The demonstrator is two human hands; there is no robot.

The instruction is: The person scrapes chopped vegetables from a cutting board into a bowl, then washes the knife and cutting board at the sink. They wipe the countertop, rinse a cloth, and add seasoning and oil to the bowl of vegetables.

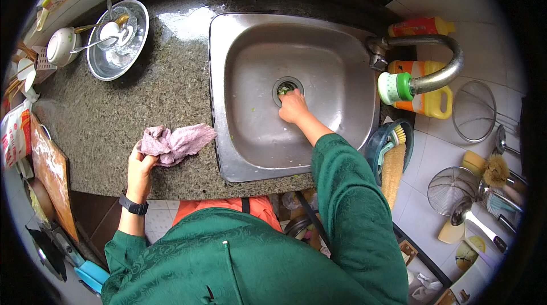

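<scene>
My left hand (142, 165) holds a crumpled pinkish cloth (177, 145) over the stone countertop (107, 134), left of the sink. Inside the stainless steel sink (252, 57), my right hand (293, 105) reaches to the round drain (288, 78). Its fingertips are at the drain opening, where green and pale food scraps (283, 89) lie. Whether those fingers grip any scraps is hidden by the hand. A few small green bits dot the basin around it.
A curved faucet (444, 48) with a green-and-white nozzle stands at the sink's right. Behind it are plastic bottles (431, 95). A tub (411, 142) with a brush sits beside the sink. A metal bowl (143, 40) with utensils rests back left, near a wooden board (49, 164).
</scene>
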